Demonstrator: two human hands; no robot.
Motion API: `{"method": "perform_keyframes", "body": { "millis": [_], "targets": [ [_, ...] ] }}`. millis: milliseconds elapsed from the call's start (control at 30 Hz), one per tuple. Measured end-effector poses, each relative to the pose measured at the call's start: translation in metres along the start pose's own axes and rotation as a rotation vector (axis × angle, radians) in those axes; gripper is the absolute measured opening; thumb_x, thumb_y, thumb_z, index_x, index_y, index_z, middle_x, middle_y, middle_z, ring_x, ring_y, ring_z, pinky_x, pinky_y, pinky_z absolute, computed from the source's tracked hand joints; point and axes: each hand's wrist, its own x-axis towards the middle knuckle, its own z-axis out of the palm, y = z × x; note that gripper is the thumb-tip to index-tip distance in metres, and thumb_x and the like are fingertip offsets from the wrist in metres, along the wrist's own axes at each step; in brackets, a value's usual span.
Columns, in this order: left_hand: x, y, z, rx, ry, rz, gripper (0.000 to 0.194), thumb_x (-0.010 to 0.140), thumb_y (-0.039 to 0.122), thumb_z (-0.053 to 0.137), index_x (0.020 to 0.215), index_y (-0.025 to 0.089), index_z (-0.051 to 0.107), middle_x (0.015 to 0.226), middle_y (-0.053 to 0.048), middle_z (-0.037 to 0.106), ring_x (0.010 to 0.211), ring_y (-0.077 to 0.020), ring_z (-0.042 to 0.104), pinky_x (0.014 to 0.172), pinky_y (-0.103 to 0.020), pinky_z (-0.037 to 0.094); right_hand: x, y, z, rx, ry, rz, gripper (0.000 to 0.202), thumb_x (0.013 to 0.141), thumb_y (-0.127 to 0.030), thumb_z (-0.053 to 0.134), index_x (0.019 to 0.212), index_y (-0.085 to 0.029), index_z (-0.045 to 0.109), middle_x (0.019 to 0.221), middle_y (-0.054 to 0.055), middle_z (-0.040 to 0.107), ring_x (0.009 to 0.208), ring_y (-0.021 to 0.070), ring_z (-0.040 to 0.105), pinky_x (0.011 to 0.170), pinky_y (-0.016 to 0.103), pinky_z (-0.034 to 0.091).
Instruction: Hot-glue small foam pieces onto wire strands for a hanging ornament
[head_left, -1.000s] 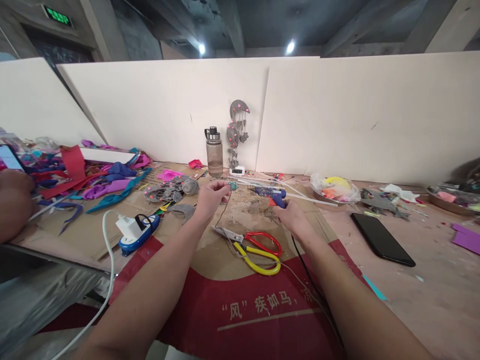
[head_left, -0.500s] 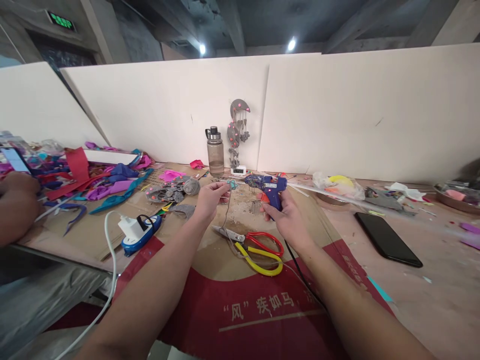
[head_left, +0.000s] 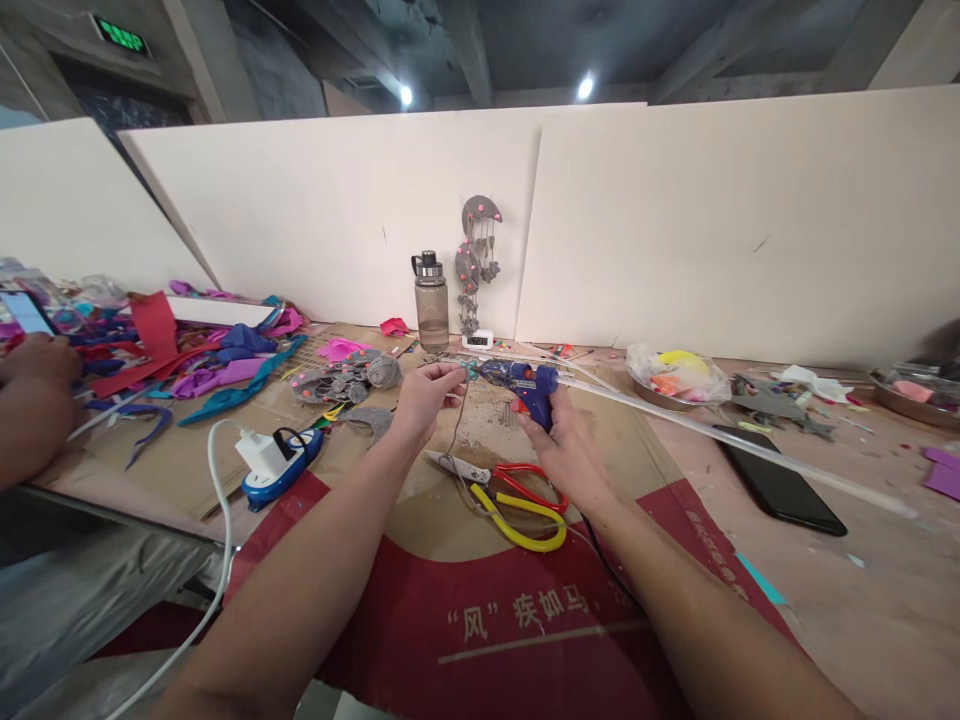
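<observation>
My left hand [head_left: 424, 402] pinches a small teal-and-grey piece [head_left: 469, 369], largely covered by the fingertips and the nozzle. From it a grey yarn [head_left: 455, 432] hangs toward the scissors. My right hand [head_left: 568, 445] is wrapped round the grip of a blue hot glue gun [head_left: 534, 388], whose nozzle points left and meets or nearly meets the piece; I cannot tell whether they touch. A long pale glue stick [head_left: 697, 420] runs out of the gun's back. Below both hands lie scissors [head_left: 525, 517] with one red and one yellow handle, blades pointing left.
Grey felt pieces and a yarn ball [head_left: 384, 371] lie behind my left hand. A water bottle [head_left: 432, 310] and a grey moon-shaped hanging ornament [head_left: 480, 215] stand near the white board. A blue power strip [head_left: 289, 470] lies left, a phone [head_left: 784, 485] right. Another person's hand [head_left: 41, 365] is far left.
My right hand has brought the glue gun left, so its nozzle is now at the piece in my left hand. The long glue stick has swung along with it.
</observation>
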Motion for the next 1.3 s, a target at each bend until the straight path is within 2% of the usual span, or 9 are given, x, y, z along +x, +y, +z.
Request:
{"method": "perform_keyframes", "body": {
  "millis": [600,800,1300],
  "targets": [
    [-0.0024,0.0015,0.0027,0.029,0.022,0.051,0.032,0.055,0.039,0.079,0.066,0.013,0.063,0.061,0.001,0.056,0.053,-0.0074,0.050,0.047,-0.019,0.040,-0.0014,0.0036,0.0049,-0.064,0.012,-0.055,0.039,0.090,-0.029,0.046,0.128,-0.020,0.046,0.110,0.011,0.067,0.099,0.0268,0.063,0.085,0.040,0.049],
    [-0.0021,-0.0026,0.0028,0.078,-0.015,0.037,0.031,0.058,0.039,0.078,0.066,0.014,0.063,0.059,0.001,0.057,0.053,-0.0077,0.050,0.048,-0.019,0.041,-0.0011,0.0036,0.0069,-0.101,0.017,-0.042,0.039,0.090,-0.032,0.046,0.127,-0.019,0.047,0.112,0.013,0.066,0.103,0.0292,0.061,0.087,0.043,0.049],
    [-0.0023,0.0004,0.0024,0.040,0.015,0.064,0.029,0.058,0.038,0.077,0.064,0.014,0.063,0.060,0.001,0.055,0.053,-0.0071,0.049,0.046,-0.018,0.040,-0.0010,0.0022,0.0064,-0.086,0.029,-0.051,0.036,0.089,-0.029,0.046,0.124,-0.019,0.048,0.113,0.012,0.066,0.100,0.0269,0.063,0.088,0.042,0.049]
  ]
}}
